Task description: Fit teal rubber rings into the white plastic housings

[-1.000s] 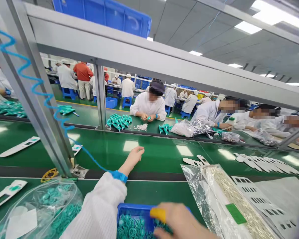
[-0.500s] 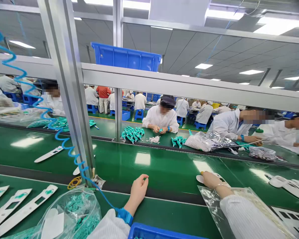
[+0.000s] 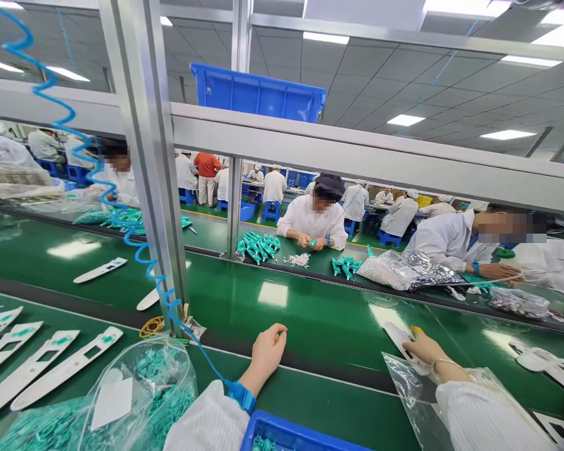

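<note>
My right hand (image 3: 425, 349), with a yellow covering on one fingertip, grips a long white plastic shell (image 3: 395, 333) over the green conveyor belt (image 3: 319, 319). Its fingers hide part of the shell. Over the belt's near edge, my left hand (image 3: 267, 351) is loosely curled, its back towards me, and nothing shows in it. A blue wrist strap (image 3: 241, 396) with a coiled cord circles the left wrist. Under my right forearm lies a clear plastic bag (image 3: 404, 391). Near my left sleeve sits a clear bag of green parts (image 3: 157, 401).
Several white shells with windows (image 3: 70, 366) lie at the left. A blue bin (image 3: 305, 432) stands in front of me. A metal post (image 3: 153, 156) rises left of centre. Across the belt, co-workers sit behind piles of green parts (image 3: 258, 246). More white shells (image 3: 549, 366) lie at the right.
The white shell under my right hand has turned, its far end now pointing more away from me. The right hand has shifted with it. My left hand stays loosely curled.
</note>
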Tool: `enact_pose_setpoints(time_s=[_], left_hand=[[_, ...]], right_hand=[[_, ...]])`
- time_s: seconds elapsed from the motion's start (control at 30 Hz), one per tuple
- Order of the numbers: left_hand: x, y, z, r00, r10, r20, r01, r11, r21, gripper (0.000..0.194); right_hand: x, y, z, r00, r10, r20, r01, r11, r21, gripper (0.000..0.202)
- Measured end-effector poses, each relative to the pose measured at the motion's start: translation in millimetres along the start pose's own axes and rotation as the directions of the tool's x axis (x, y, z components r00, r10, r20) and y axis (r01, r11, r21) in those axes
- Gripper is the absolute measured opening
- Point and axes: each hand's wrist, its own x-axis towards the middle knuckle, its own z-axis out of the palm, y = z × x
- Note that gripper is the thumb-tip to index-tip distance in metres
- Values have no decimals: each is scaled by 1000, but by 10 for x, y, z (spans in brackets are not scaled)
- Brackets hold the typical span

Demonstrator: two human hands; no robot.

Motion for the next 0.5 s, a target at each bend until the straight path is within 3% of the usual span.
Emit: enact_pose_setpoints(time_s=[0.13,0.3,0.4,0.5], left_hand=[[7,5,-15,1000,-26,-6,26,997,-71,22],[64,43,-69,991,-89,97,112,956,-271,23],[65,158,-137,957,-102,270,218,869,-444,46],[27,291,-217,859,-32,511,365,740,-566,73]], right_hand=[[-64,-253,-68,985,-71,158,81,995,-51,27],[-311,-903,-301,938,-322,131,328,944,-28,26],[-632,-1409,-460,840,-538,73,536,843,38,25],[-1048,-1856,-573,687,-725,50,716,687,119,17]])
